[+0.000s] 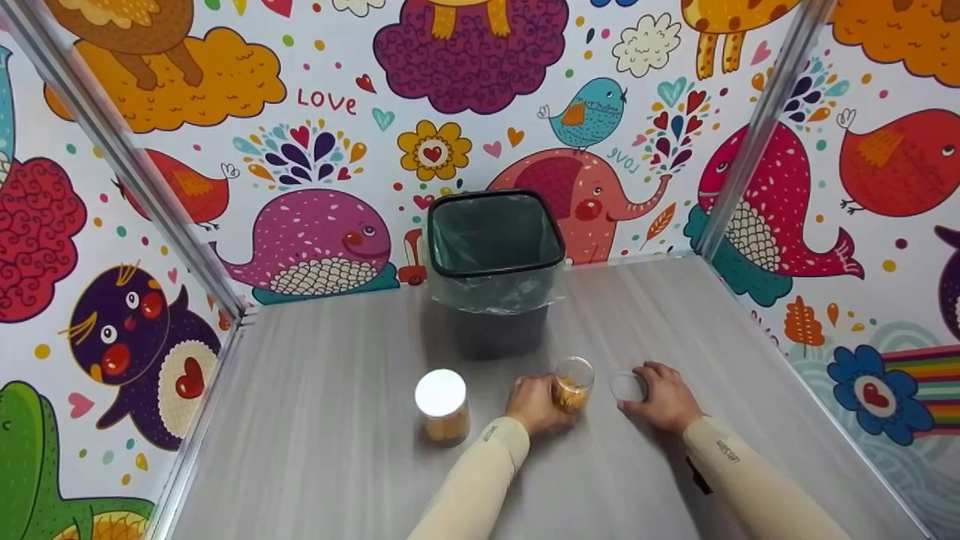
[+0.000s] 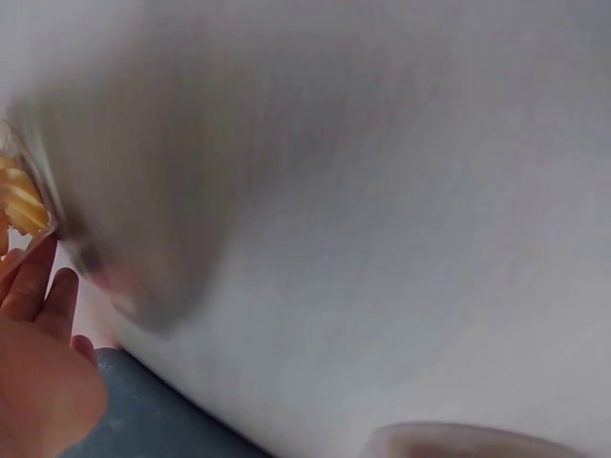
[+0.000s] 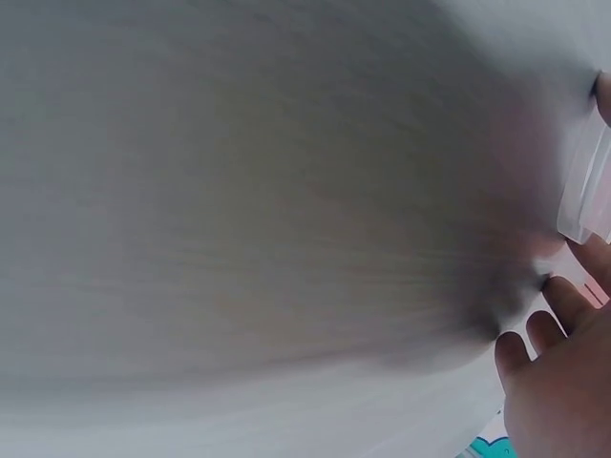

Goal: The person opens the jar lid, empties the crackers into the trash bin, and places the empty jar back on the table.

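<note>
My left hand (image 1: 534, 406) grips a clear jar (image 1: 574, 373) from its left side; the jar has no lid on and holds yellow pieces. In the left wrist view, ridged yellow snack pieces (image 2: 19, 202) show through the jar wall, and the fingers (image 2: 59, 303) curl beside it. Just right of the jar, my right hand (image 1: 666, 399) holds a clear round lid (image 1: 627, 387) between thumb and fingers, low at the tabletop. The right wrist view catches the lid's edge (image 3: 579, 196) at the frame's right side, with fingertips around it.
Left of my left hand stands a second jar (image 1: 446, 429) with a white lid (image 1: 441, 393) and tan contents. Behind the jars is a dark bin (image 1: 499, 330) lined with a translucent bag (image 1: 491, 294). Patterned walls (image 1: 337, 157) with metal posts (image 1: 161, 195) enclose the grey table (image 1: 322, 420).
</note>
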Action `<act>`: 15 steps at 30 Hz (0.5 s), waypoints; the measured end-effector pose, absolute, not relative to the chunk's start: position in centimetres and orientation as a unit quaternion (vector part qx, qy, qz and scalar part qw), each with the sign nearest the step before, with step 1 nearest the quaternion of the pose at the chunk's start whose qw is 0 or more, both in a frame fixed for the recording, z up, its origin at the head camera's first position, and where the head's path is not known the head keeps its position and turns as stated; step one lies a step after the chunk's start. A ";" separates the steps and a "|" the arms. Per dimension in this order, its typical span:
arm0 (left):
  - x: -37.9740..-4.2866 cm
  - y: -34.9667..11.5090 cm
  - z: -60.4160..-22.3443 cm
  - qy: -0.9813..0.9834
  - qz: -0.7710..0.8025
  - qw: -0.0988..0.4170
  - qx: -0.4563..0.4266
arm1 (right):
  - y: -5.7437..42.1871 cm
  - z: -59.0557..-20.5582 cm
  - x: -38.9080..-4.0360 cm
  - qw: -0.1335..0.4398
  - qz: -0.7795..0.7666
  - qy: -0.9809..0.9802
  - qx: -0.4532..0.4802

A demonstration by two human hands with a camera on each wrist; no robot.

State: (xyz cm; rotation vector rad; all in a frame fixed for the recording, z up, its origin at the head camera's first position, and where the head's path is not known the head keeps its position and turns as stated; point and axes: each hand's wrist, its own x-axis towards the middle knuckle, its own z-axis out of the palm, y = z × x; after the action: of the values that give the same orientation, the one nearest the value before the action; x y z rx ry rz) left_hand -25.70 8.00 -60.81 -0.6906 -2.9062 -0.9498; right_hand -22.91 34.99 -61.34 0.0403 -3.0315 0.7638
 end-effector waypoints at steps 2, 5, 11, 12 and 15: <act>-25.7 8.0 -60.8 -0.927 -0.301 0.004 -0.224 | 35.0 -61.1 -22.8 0.002 0.241 -0.970 0.018; -25.7 8.0 -60.8 -0.926 -0.302 0.005 -0.227 | 35.4 -60.3 -22.9 -0.013 0.239 -0.970 0.026; -25.7 8.0 -60.8 -0.921 -0.317 -0.002 -0.225 | 36.4 -56.9 -24.4 -0.046 0.266 -0.962 0.046; -25.7 8.0 -60.8 -0.920 -0.320 -0.002 -0.226 | 36.4 -56.0 -24.9 -0.051 0.271 -0.960 0.046; -25.7 7.9 -60.9 -0.918 -0.325 -0.002 -0.227 | 35.7 -53.0 -26.7 -0.049 0.283 -0.957 0.041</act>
State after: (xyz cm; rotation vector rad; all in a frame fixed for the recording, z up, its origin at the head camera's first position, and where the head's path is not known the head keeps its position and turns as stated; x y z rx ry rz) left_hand -25.74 7.92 -60.91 -0.7149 -2.8881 -1.0237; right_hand -26.75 35.69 -52.99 0.1331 -3.1051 0.9166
